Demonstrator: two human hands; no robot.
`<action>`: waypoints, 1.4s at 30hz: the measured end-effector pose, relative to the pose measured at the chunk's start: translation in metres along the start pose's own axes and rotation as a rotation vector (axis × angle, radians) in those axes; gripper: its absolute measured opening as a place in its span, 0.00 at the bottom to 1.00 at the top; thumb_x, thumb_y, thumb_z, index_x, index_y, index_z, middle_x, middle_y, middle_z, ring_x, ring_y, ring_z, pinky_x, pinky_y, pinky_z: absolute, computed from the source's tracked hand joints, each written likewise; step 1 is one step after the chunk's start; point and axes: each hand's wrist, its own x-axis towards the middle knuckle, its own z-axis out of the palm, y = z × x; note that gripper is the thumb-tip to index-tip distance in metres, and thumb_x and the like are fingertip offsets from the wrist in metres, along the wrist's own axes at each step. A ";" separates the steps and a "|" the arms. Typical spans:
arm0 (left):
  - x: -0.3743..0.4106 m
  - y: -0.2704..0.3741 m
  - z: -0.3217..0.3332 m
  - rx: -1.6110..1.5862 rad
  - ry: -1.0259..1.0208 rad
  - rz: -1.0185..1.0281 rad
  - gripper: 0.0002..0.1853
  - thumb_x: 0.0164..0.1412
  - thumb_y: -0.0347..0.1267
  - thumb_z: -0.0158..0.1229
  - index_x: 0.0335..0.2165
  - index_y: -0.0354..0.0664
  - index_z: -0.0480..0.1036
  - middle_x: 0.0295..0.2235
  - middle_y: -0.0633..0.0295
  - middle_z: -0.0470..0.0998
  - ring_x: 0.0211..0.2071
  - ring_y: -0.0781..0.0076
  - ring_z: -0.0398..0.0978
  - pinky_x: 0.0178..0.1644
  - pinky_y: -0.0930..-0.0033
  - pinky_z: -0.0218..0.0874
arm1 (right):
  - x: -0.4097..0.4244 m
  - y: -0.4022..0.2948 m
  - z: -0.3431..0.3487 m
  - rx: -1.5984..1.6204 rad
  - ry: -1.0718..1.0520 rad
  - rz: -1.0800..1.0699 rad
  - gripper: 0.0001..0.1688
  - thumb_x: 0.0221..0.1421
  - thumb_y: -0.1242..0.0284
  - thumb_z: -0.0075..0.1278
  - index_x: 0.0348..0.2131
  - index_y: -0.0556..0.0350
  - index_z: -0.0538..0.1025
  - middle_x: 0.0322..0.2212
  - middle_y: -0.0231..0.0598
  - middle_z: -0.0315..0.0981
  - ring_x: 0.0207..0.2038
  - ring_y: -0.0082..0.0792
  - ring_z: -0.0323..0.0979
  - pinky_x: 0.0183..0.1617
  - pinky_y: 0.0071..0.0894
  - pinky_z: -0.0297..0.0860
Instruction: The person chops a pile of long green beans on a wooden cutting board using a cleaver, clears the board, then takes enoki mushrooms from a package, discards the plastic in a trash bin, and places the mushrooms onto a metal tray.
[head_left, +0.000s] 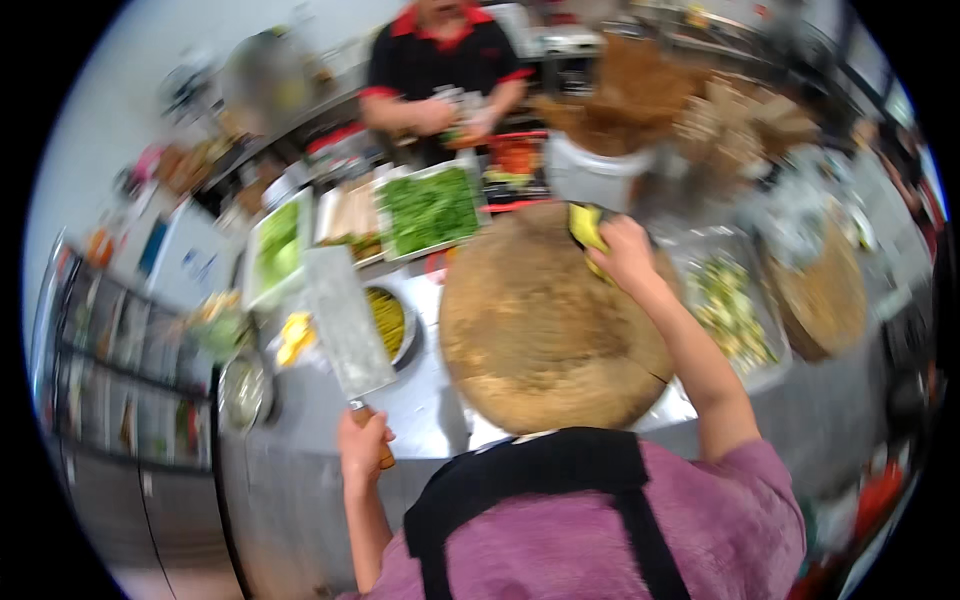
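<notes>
My left hand (363, 442) grips the wooden handle of a broad-bladed cleaver (341, 319), its blade pointing up and away over the left part of the metal worktop (420, 435). A thick round wooden chopping block (525, 322) stands in front of me, its top stained darker in the middle. At the block's far right edge my right hand (622, 247) holds a yellow and black cloth or pad (586, 227), pressed near the rim. Blur hides exactly what that piece is.
Beyond the block are a tray of chopped greens (431, 210) and a white bucket (592, 169). Left stand a bowl of green-yellow food (386, 322) and a metal bowl (244, 394). Right sits a clear tray of cut vegetables (727, 307). A person (450, 82) works opposite.
</notes>
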 end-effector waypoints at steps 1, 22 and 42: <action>-0.009 0.000 -0.010 0.104 0.091 -0.045 0.10 0.47 0.28 0.53 0.27 0.36 0.61 0.17 0.63 0.67 0.16 0.76 0.66 0.21 0.73 0.60 | -0.007 -0.028 -0.008 0.082 0.114 -0.078 0.14 0.31 0.70 0.58 0.20 0.58 0.70 0.19 0.41 0.65 0.30 0.43 0.64 0.35 0.40 0.62; 0.010 -0.021 -0.016 0.133 -0.090 0.113 0.07 0.49 0.24 0.52 0.25 0.38 0.61 0.16 0.65 0.65 0.13 0.78 0.63 0.17 0.75 0.56 | -0.078 0.089 -0.057 -0.422 0.089 0.581 0.21 0.39 0.82 0.46 0.39 0.62 0.69 0.32 0.52 0.64 0.37 0.51 0.63 0.41 0.40 0.63; 0.042 0.004 0.114 -0.222 -0.610 -0.092 0.05 0.50 0.26 0.49 0.26 0.37 0.61 0.16 0.61 0.64 0.13 0.74 0.63 0.19 0.71 0.62 | -0.091 0.106 -0.048 -0.592 -0.069 0.928 0.11 0.44 0.75 0.44 0.31 0.54 0.75 0.35 0.45 0.64 0.42 0.42 0.63 0.38 0.37 0.68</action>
